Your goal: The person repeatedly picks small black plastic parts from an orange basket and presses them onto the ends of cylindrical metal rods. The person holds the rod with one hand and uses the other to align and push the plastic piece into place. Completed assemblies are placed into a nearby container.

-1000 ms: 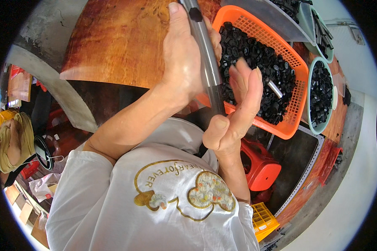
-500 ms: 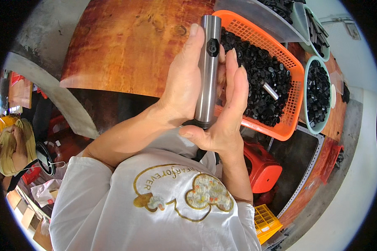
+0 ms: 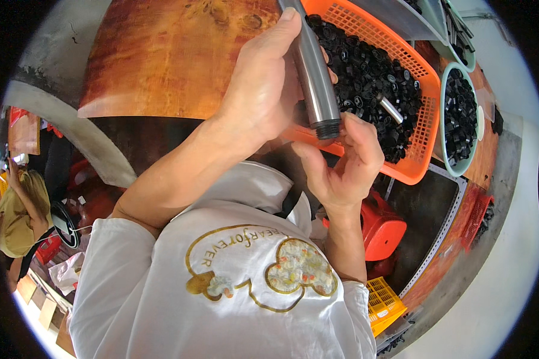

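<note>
the basket (image 3: 410, 173) looks like glossy orange plastic. at its left edge, the tube (image 3: 316, 78) is smooth metal with a soft sheen, its ridged end (image 3: 327, 130) darker; farther left, the tabletop (image 3: 179, 66) is shiny, grained wood. in the basket, small black pieces (image 3: 356, 90) look like plastic around one bright metal cylinder (image 3: 391, 110). below it, the stool (image 3: 389, 230) is glossy red plastic.
</note>
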Available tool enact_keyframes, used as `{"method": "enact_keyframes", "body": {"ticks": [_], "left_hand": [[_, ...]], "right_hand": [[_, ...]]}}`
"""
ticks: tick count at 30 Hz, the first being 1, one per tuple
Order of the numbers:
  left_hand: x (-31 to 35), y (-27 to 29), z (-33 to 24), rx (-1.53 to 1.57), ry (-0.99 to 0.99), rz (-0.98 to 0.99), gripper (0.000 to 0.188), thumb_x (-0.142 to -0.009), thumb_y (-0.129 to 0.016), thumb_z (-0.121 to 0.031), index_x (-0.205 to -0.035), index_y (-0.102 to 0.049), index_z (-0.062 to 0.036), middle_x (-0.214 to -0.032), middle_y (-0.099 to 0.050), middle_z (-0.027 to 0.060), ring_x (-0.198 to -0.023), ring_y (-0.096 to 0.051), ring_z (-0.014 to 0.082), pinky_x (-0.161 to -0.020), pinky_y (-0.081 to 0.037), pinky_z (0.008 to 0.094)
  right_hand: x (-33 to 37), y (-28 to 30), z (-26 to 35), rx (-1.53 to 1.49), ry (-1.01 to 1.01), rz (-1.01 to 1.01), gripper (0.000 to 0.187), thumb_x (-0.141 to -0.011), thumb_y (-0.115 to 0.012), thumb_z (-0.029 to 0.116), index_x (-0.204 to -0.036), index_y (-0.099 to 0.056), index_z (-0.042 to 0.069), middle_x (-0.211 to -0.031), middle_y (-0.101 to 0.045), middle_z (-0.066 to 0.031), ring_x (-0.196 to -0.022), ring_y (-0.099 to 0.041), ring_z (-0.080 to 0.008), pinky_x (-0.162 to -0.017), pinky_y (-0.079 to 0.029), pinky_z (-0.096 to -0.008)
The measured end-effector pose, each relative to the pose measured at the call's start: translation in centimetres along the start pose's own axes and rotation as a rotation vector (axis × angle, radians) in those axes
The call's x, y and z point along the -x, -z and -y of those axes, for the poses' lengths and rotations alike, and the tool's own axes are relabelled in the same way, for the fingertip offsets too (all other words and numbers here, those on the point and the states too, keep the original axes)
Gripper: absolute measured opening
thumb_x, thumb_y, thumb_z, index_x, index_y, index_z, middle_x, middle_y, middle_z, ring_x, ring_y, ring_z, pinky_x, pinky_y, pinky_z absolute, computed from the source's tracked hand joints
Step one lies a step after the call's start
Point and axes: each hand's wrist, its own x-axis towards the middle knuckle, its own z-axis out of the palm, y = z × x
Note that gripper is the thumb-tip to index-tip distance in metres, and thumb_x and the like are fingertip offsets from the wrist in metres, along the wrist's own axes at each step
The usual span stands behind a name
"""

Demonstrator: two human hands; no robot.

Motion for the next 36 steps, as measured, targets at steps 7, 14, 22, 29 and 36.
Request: {"method": "enact_keyframes", "body": {"ticks": [7,14,22,29,36], "left_hand": [[0.7,-0.6,-0.2,-0.085,0.025,-0.063,0.032,-0.097,-0.059,-0.042,-0.100,-0.058,-0.0100,-0.070,-0.061,0.0050,-0.063,-0.064,0.0194,-0.056,-0.054,0.0327],[-0.1,0.7,-0.1,-0.168,-0.078,0.220,0.031,-0.097,-0.054,-0.039,-0.100,-0.053,-0.0086,-0.093,-0.067,0.0122,-0.078,-0.066,0.0223,-0.075,-0.057,0.0392],[-0.2,0.3,0.9,-0.240,-0.237,0.191,0.028,-0.094,-0.063,-0.025,-0.104,-0.049,-0.0030,-0.088,-0.063,0.0078,-0.072,-0.066,0.0145,-0.057,-0.059,0.0299],[0.0,0.2,0.8,-0.301,-0.267,0.190,0.021,-0.097,-0.060,-0.029,-0.100,-0.055,-0.0084,-0.087,-0.065,0.0071,-0.075,-0.065,0.0126,-0.066,-0.057,0.0293],[-0.1,-0.3,0.8,-0.303,-0.320,0.099,0.022,-0.094,-0.065,-0.024,-0.101,-0.054,-0.0064,-0.078,-0.061,0.0049,-0.069,-0.064,0.0124,-0.059,-0.055,0.0266]], "right_hand": [[-0.1,-0.1,0.3,-0.011,0.055,-0.169,0.050,-0.076,-0.082,0.004,-0.117,-0.053,-0.004,-0.096,-0.066,-0.0161,-0.074,-0.066,-0.0206,-0.064,-0.054,-0.0288],[0.5,-0.3,-0.3,-0.013,-0.011,-0.258,0.045,-0.080,-0.079,0.004,-0.117,-0.055,-0.004,-0.091,-0.067,-0.0145,-0.066,-0.064,-0.0164,-0.060,-0.053,-0.0269],[0.6,0.2,-0.5,-0.001,-0.019,-0.228,0.045,-0.081,-0.079,0.006,-0.117,-0.055,-0.003,-0.086,-0.066,-0.0129,-0.065,-0.064,-0.0162,-0.060,-0.053,-0.0268],[0.7,-0.2,-0.7,-0.027,-0.034,-0.241,0.044,-0.081,-0.078,0.005,-0.117,-0.054,-0.004,-0.087,-0.066,-0.0134,-0.065,-0.064,-0.0162,-0.060,-0.053,-0.0265],[-0.5,0.1,-0.9,-0.049,0.002,-0.143,0.058,-0.076,-0.083,0.011,-0.122,-0.052,-0.004,-0.093,-0.067,-0.0161,-0.067,-0.065,-0.0170,-0.059,-0.054,-0.0274]]}}
